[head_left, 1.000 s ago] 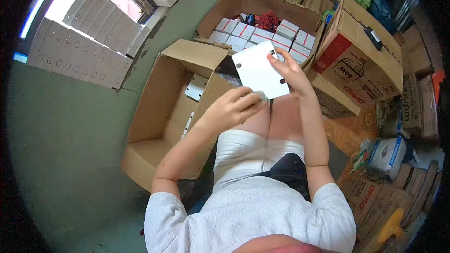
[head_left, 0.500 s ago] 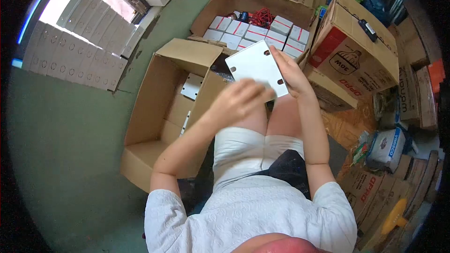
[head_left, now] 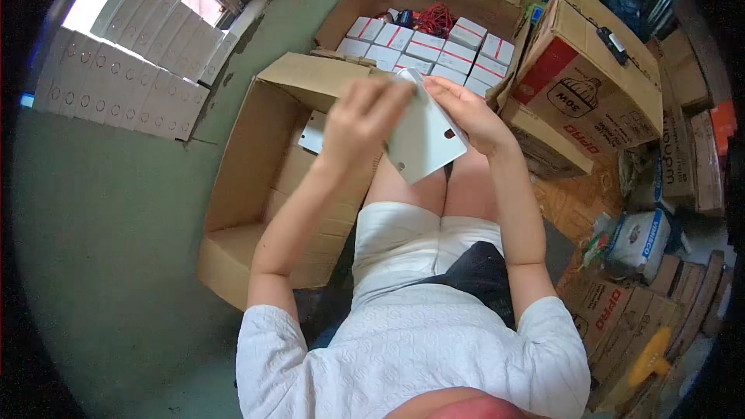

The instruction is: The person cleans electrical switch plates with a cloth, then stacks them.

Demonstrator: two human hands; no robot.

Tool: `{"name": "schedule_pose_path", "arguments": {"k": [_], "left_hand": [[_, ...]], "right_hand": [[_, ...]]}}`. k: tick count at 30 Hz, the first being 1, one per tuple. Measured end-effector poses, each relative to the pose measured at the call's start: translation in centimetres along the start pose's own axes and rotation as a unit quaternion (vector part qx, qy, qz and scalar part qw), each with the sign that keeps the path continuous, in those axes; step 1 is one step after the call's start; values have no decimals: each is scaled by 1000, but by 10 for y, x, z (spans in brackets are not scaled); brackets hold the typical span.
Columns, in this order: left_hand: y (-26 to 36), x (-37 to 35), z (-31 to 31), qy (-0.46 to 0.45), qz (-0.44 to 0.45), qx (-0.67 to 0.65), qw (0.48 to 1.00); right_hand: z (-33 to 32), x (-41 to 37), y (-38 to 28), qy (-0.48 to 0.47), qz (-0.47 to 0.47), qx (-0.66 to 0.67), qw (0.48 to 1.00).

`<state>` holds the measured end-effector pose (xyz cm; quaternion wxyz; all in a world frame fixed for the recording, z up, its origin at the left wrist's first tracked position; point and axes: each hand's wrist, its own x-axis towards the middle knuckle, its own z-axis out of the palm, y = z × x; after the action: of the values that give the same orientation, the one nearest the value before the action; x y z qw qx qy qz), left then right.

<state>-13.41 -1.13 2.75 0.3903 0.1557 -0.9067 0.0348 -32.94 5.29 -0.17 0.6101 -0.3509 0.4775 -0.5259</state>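
A white square plate with dark holes near its edges hangs tilted over my thighs. My right hand grips its upper right edge, thumb and fingers pressed on it. At the plate's upper left side is my left hand, fingers curled together and blurred by motion; whatever they hold is hidden. Left of my legs stands an open cardboard box, with another white plate inside, partly hidden by my left arm.
Ahead, a cardboard carton holds several small white boxes with red stripes and a red cord. A large lamp carton stands at right. Stacked grey-white panels are at upper left. A wrapped package lies at far right.
My left hand has moved up and left, from the plate's lower part to its upper corner. The plate has tilted and turned in my right hand.
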Motion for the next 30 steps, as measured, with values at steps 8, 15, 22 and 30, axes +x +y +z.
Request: {"name": "schedule_pose_path", "arguments": {"k": [8,15,22,30], "left_hand": [[41,-11,15,-61,164,-8,984],[4,11,12,24,-70,35,997],[33,-8,12,-43,88,8,995],[27,1,32,-40,-18,-10,999]], "right_hand": [[-1,1,-10,44,-10,15,999],[9,-2,-12,23,-11,4,1000],[-4,23,18,-48,-24,8,999],[8,16,-3,65,-55,-50,995]]}}
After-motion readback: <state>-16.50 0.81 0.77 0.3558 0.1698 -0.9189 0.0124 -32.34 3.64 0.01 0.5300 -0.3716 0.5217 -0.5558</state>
